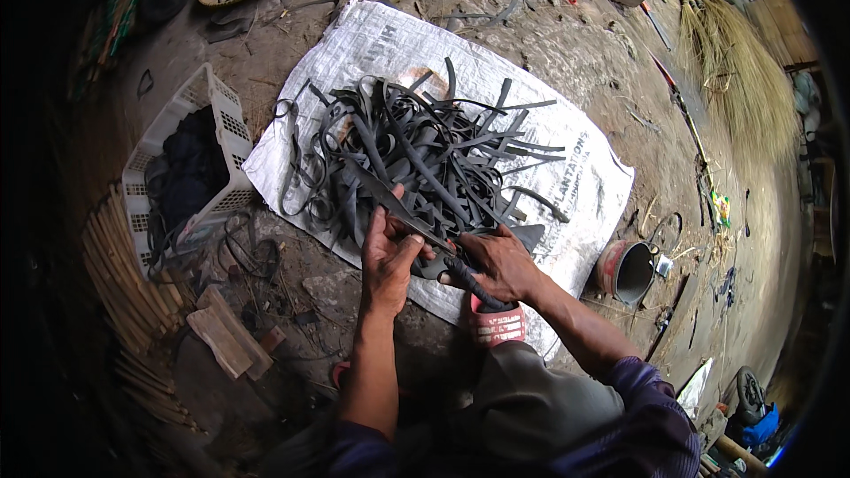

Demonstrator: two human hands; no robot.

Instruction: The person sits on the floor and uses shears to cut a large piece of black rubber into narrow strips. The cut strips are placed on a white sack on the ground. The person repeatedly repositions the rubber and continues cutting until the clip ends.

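Closing from both sides, the two hands have a long dark knife between them, low over the near part of a heap of strips. I've got the left hand (387,257) with its thumb across the knife (390,196) and its fingers bent around it; whether a strip is pinched there too, I can't tell. Over on the right hand (498,265), the fingers are curled around the handle end, but I lose most of the fingertips underneath. Dark on dark, the blade's tip is hard for me to pick out against the strips (416,150), and a grey scrap (431,267) under the hands is partly covered.

Now the line of it: the long axis runs on a slant, tip away from the body and to the left, handle back toward the right knee.

Below, I see a pale sack (589,199) spread askew on a bare earth floor (567,44), dark printing on it, the strips tangled across its middle. A red-and-white tin (498,326) stands by the knees, its mouth partly hidden; another tin (611,267) leans open-mouthed off to the right. Left, there's a white crate (232,115) with dark stuff inside. Dry grass (735,62) lies bundled up right, and the rim falls to black.
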